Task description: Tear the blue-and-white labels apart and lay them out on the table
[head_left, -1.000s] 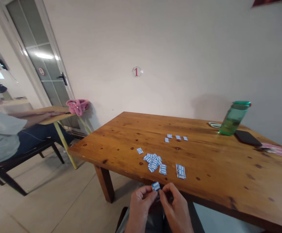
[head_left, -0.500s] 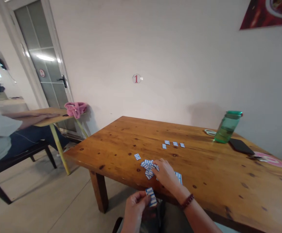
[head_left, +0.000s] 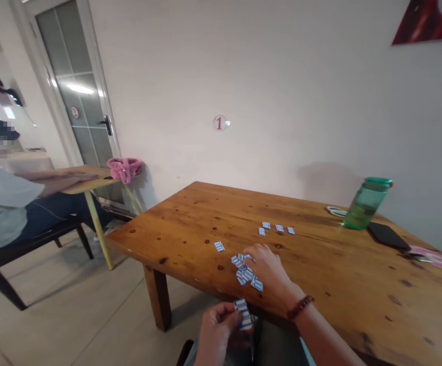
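My left hand (head_left: 219, 323) is closed at the table's near edge, with thumb and fingers pinching a blue-and-white striped card (head_left: 243, 314). The card stands tilted above my lap. My right hand (head_left: 270, 267) lies over the table, its fingers bent loosely down at the right side of a loose pile of small striped cards (head_left: 244, 273). Its fingertips are partly hidden, and no card shows clearly held in them. One card (head_left: 257, 283) sticks out at the pile's lower right. A single card (head_left: 219, 246) lies apart on the left.
Several striped cards (head_left: 279, 228) are laid out farther back on the wooden table (head_left: 160, 223). At the right stand a green bottle (head_left: 368, 203), a black flat item (head_left: 387, 236) and a pink round item (head_left: 440, 259). A person (head_left: 0, 203) sits at another table on the left.
The view has shifted slightly. Cards that lay right of my right hand now lie against the pile on its left. My left hand keeps its striped card.
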Available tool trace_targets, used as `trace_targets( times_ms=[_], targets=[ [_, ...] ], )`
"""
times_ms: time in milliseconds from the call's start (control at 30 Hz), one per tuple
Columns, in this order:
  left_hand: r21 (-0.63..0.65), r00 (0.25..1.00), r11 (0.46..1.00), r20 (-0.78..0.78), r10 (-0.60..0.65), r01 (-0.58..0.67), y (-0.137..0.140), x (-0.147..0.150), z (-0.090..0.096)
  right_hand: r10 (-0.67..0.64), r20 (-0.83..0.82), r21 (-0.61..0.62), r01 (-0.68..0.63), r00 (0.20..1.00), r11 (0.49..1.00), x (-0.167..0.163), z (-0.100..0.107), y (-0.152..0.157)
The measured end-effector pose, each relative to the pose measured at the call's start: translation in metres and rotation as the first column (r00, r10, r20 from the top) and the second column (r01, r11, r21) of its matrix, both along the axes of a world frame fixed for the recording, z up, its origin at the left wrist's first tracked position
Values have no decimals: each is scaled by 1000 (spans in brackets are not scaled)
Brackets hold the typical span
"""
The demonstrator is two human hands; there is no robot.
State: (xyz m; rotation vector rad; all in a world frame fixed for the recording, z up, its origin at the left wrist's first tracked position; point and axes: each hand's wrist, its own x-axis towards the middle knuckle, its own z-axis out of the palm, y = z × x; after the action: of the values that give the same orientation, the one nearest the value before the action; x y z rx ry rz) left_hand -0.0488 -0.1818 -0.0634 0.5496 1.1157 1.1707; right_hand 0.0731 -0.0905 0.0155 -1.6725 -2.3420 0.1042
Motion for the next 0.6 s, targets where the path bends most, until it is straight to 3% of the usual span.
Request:
trace_targets(
  times_ms=[333,467,600],
  targets=[
    [69,997,997,66,-29,25,-4,-2,5,189,28,-52,-187,982,981,-46,-3,49],
    [81,997,997,76,-24,18,-3,-3,3,228,57,-63,-225,972,972,-61,-4,45],
    [38,997,998,70,37,-40,1,-10,7,263,83,-87,-256,961,963,-56,-8,23]
  ],
)
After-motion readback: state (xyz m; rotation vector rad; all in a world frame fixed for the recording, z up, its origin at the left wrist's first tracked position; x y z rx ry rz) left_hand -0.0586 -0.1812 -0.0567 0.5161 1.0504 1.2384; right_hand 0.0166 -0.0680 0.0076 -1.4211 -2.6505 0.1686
